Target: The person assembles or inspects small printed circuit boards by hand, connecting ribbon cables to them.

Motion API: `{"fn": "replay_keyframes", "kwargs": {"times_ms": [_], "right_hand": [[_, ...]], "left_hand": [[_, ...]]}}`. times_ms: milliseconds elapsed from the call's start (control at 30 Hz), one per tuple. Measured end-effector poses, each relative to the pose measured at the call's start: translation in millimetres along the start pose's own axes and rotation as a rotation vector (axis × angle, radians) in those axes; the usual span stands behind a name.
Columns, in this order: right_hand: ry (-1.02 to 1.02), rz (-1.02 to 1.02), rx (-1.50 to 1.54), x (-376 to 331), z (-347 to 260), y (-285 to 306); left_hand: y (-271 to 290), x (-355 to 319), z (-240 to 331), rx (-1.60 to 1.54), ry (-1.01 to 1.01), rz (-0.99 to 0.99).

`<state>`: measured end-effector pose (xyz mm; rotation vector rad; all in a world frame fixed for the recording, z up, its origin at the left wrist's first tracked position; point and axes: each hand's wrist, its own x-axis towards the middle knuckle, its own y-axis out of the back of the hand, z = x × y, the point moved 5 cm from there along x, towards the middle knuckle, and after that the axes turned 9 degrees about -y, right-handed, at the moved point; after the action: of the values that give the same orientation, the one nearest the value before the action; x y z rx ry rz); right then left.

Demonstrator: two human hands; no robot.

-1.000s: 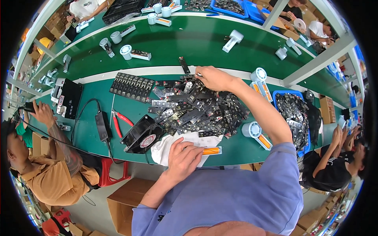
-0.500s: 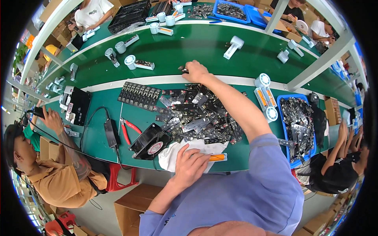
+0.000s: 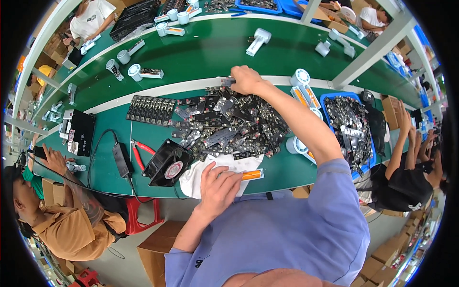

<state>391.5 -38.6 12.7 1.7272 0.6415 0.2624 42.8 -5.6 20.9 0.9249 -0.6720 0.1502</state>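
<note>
My left hand point(image 3: 217, 190) is closed over one end of a part with an orange battery cell in a pale open housing point(image 3: 252, 174), like the handles of the nearby fans. It rests by a white cloth point(image 3: 190, 181) at the bench's near edge; its other end is hidden under my fingers. Reaching over the heap, my right hand point(image 3: 246, 80) pinches a small dark circuit board point(image 3: 228, 82) at the far side. Below that arm spreads a large pile of loose circuit boards point(image 3: 234, 122). A panel of joined boards point(image 3: 150, 109) lies left of the pile.
Left of the cloth are a black cooling fan point(image 3: 168, 162), red-handled pliers point(image 3: 142, 154) and a power adapter point(image 3: 122, 160). On the right stand pale handheld fans point(image 3: 300, 77) and a blue tray point(image 3: 359, 170) of boards. A green belt point(image 3: 201, 60) carries more fans. Co-workers sit on both sides.
The view has shifted, so the bench sits further left and higher. My right hand has moved rightward along the bench's far edge, with the board now showing. My left hand keeps its hold.
</note>
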Motion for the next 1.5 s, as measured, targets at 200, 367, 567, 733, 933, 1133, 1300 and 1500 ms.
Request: {"fn": "replay_keyframes", "kwargs": {"times_ms": [200, 367, 567, 733, 933, 1133, 1300, 1500], "right_hand": [[0.122, 0.210, 0.210, -51.7, 16.5, 40.9], [0.057, -0.012, 0.260, -131.9, 28.9, 36.0], [0.056, -0.155, 0.758, -219.0, 10.3, 23.4], [0.069, -0.587, 1.182, -263.1, -15.6, -33.6], [0.025, -0.418, 1.188, -279.9, -23.8, -39.8], [0.032, -0.120, 0.901, -294.9, -30.2, -30.9], [0.201, 0.099, 0.645, -295.5, -39.3, -24.3], [0.060, 0.099, 0.693, -292.1, -42.3, -32.2]], "left_hand": [[1.2, -3.9, 3.5, 0.002, 0.014, 0.008], [-1.0, -4.2, -0.2, 0.002, 0.035, 0.045], [1.6, 5.2, -1.0, -0.039, 0.147, 0.032], [-1.0, 7.5, -3.0, -0.009, 0.187, 0.053], [-0.9, 4.9, -3.0, -0.005, 0.242, 0.033], [-0.1, 4.1, -4.1, -0.071, 0.323, 0.009], [-2.9, 3.5, -2.9, -0.028, 0.306, 0.040], [-3.6, 4.1, -1.2, 0.013, 0.267, 0.079]]}}
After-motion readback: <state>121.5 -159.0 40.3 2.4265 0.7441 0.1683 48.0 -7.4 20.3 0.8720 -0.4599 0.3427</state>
